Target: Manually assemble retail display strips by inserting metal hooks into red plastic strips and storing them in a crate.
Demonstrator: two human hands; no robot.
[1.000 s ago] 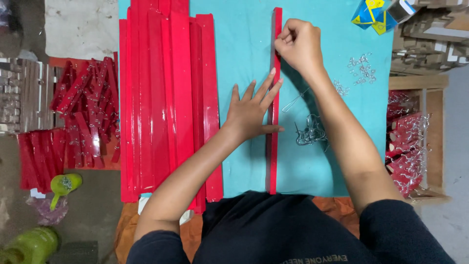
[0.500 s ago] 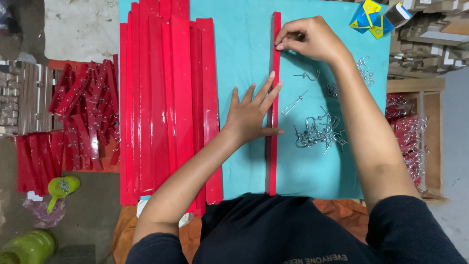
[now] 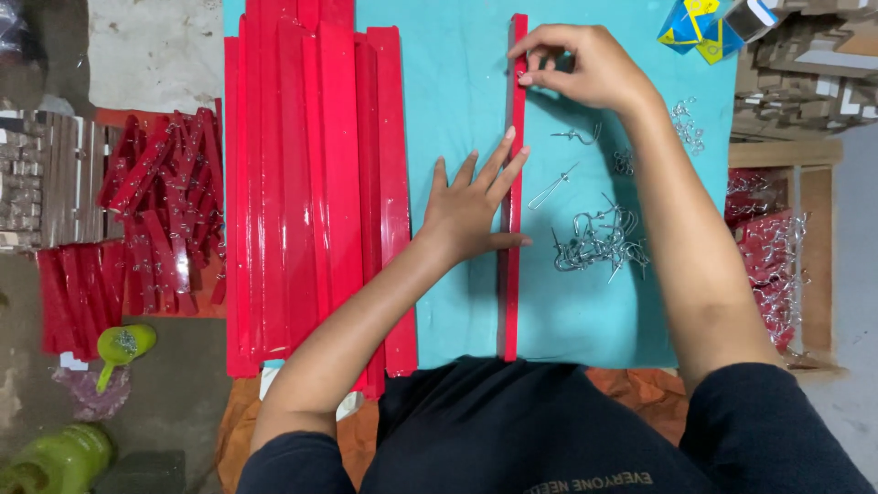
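Pressing flat, fingers spread, left hand (image 3: 471, 206) on the teal bench (image 3: 439, 110) with fingertips and thumb resting on a single long red strip (image 3: 512, 284) lying lengthwise down the middle; pinching the far end of that strip between thumb and fingertips, right hand (image 3: 585, 69), grip closed on it; lying just right of the strip, a loose heap of silver wire hooks (image 3: 599, 240), a few single hooks scattered nearer the right wrist; stacked side by side well left of the strip, a wide batch of red strips (image 3: 315, 183); sitting on the floor at far left, shorter red pieces (image 3: 160, 206) and a green scoop (image 3: 123, 346)
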